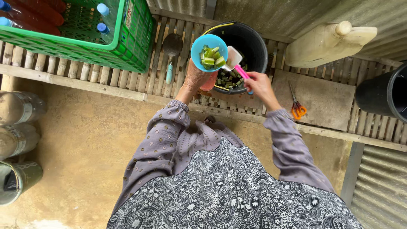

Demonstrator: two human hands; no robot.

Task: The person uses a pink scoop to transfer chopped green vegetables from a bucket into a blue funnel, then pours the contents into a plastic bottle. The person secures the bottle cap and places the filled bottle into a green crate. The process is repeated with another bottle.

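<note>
Left hand grips a round blue plastic funnel; right hand grips a pink-handled white scoop.

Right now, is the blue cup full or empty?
Partly full. The blue cup, held by the left hand, has green cut pieces inside, with blue wall showing above them.

- The green plastic crate of capped bottles is cut off by the top edge.
- The black round tub runs past the right edge.
- The blue plastic funnel hides its container.
</note>
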